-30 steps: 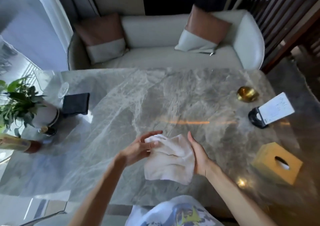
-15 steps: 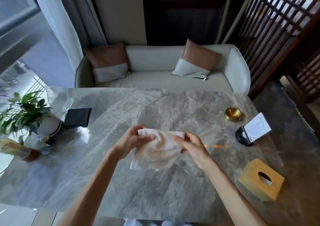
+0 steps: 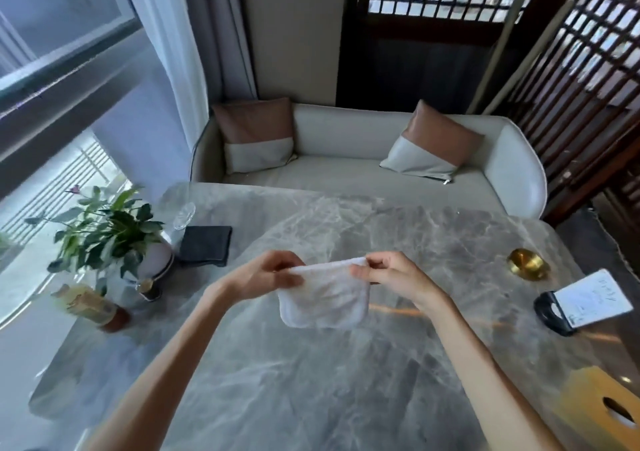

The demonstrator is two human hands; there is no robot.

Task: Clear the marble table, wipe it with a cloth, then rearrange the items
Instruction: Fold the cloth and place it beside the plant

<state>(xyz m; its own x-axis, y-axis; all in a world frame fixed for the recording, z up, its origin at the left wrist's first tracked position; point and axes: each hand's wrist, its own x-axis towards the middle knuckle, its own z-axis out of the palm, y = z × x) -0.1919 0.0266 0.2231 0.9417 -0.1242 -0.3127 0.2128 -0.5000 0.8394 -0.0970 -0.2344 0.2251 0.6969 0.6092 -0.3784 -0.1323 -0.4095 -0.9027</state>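
Note:
A small white cloth (image 3: 323, 303) hangs above the middle of the grey marble table (image 3: 311, 381), stretched by its top edge. My left hand (image 3: 266, 275) pinches the top left corner and my right hand (image 3: 391, 274) pinches the top right corner. The cloth's lower edge hangs folded, clear of the tabletop. On the right stand a gold bowl (image 3: 528, 263), a white card in a black holder (image 3: 581, 303) and a yellow tissue box (image 3: 604, 412). On the left are a potted plant (image 3: 107, 232), a bottle (image 3: 91, 307), a dark folded napkin (image 3: 206, 245) and a clear glass (image 3: 184, 213).
A cream sofa (image 3: 346, 159) with two brown-and-white cushions sits just beyond the table's far edge. A window and curtain are on the left, a dark wooden lattice screen on the right. A small dark jar (image 3: 149, 288) stands by the plant pot.
Both hands lifted the cloth off the table and spread it between them by its top corners. My head tilted up, bringing the sofa and the wall into view.

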